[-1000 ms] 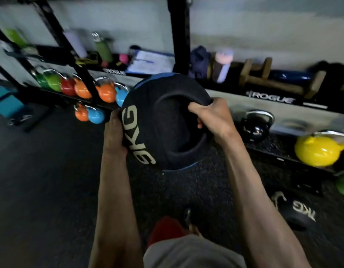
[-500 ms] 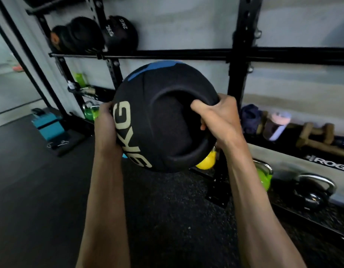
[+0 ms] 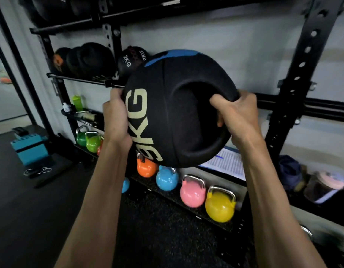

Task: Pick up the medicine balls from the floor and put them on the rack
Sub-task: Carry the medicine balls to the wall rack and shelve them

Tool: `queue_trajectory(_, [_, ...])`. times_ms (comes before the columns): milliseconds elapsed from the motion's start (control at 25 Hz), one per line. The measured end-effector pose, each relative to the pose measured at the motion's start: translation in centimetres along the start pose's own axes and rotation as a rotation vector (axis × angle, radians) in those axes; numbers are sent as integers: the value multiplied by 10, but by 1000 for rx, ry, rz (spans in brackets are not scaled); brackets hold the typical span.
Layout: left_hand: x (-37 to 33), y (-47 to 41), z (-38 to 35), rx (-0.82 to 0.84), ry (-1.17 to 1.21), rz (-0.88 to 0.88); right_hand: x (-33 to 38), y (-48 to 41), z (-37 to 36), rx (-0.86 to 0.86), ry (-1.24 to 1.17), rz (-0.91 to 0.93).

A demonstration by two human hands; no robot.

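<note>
both hands grip a black medicine ball [image 3: 167, 117] at frame centre: left hand [image 3: 115, 117] curled round its left side, right hand [image 3: 237, 115] hooked into its recessed handle, before the rack [image 3: 295, 89].

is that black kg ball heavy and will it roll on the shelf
Probably heavy: the medicine ball carries a KG marking and takes both left hand and right hand. Being round, it may roll on the shelf. Its recessed handle should limit slipping.
</note>
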State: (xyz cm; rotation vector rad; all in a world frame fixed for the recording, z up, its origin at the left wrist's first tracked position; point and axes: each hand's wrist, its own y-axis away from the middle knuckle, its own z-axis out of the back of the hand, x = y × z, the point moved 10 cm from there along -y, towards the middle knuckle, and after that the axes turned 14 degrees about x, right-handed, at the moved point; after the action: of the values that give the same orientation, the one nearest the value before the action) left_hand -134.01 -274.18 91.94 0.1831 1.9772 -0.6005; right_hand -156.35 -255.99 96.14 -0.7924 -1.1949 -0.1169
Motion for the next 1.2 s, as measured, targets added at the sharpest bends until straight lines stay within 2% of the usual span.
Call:
queue_trajectory(240, [25, -143, 14, 8, 41, -52, -43, -131, -43, -4, 17, 87])
queue_trajectory(400, [49, -245, 32, 57, 118, -26, -68, -216, -72, -21, 66, 89])
queue_trajectory(640, [71, -366, 53, 126, 114, -28, -102, -313, -113, -77, 109, 73])
queue_trajectory(920, [83, -505, 71, 245, 109, -24, -128, -402, -159, -198, 161, 112])
queue_trajectory(1200, [115, -599, 67, 346, 129, 68, -149, -473, -177, -293, 238, 80])
